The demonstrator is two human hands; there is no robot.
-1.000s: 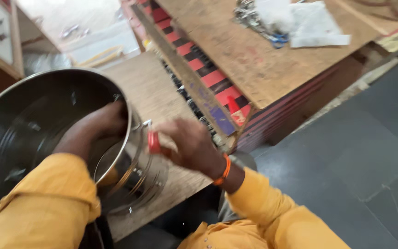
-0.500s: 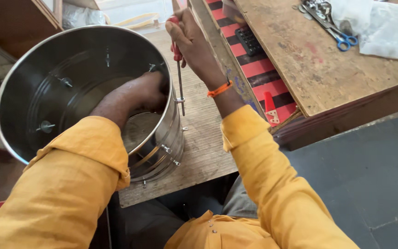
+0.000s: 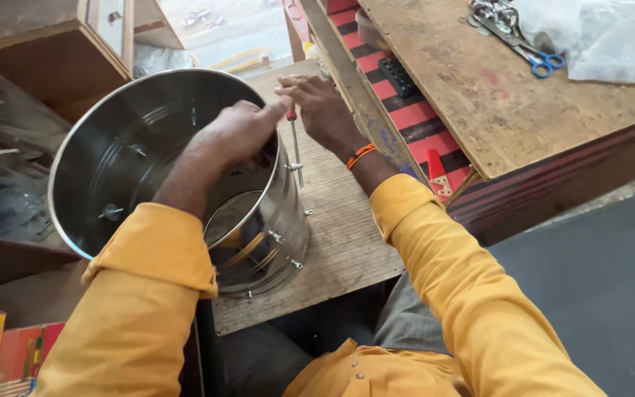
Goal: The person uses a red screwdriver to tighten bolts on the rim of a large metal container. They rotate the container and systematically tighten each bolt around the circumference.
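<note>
A large shiny steel drum (image 3: 112, 158) lies tilted on a low wooden board (image 3: 347, 242), its open mouth facing me. Small bolts stick through its wall. My left hand (image 3: 240, 132) rests over the drum's rim, fingers reaching inside near the wall. My right hand (image 3: 321, 106) grips a red-handled screwdriver (image 3: 295, 151) outside the drum, its metal shaft pointing down at a bolt on the outer wall. Both arms wear yellow sleeves, and an orange band circles my right wrist.
A wooden workbench (image 3: 479, 95) stands at right, with blue-handled scissors (image 3: 542, 62), metal tools and a white plastic bag (image 3: 611, 37) on it. Below its top is a red-and-black striped shelf (image 3: 413, 110). A wooden cabinet (image 3: 60, 66) stands at left; coloured boxes (image 3: 1, 353) lie lower left.
My left hand has come up from deep inside the drum to its rim. The right hand holds the screwdriver more upright against the outer wall. The view has shifted.
</note>
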